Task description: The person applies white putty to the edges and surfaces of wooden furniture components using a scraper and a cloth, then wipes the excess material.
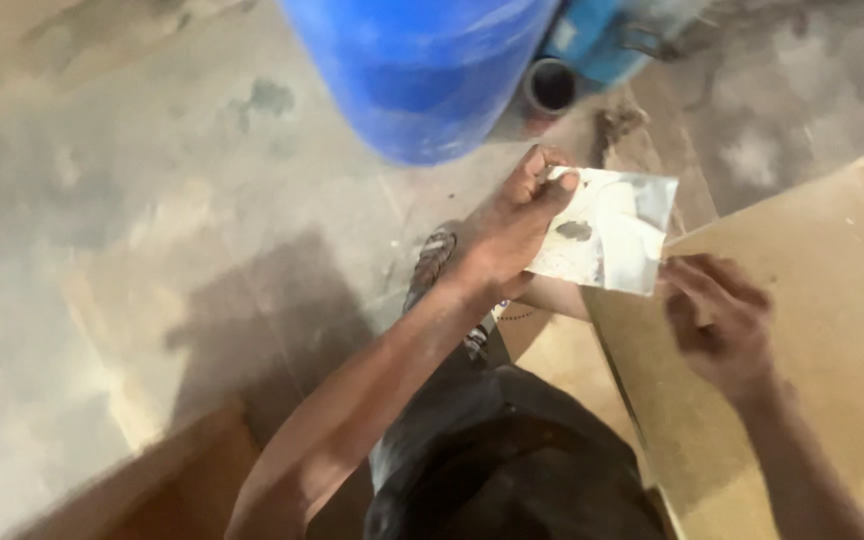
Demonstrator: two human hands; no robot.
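Head view: two bare hands hold a small square sheet of white, grey-smudged paper (607,232) above a concrete floor (152,200).

The left hand (517,225) is closed in a fist on the sheet's upper left corner, fingers curled over its edge. The right hand (717,315) touches the sheet's lower right corner with loosely bent fingers; motion blur hides whether it pinches the corner. The sheet hangs tilted between both hands, just left of a flat tan fibreboard panel (802,340) that lies under the right hand. A big blue plastic barrel (422,70) stands beyond the sheet, with a dark round pipe end (550,85) just beside it. The person's dark trousers (502,460) and a patterned sandal (432,265) show below the sheet.
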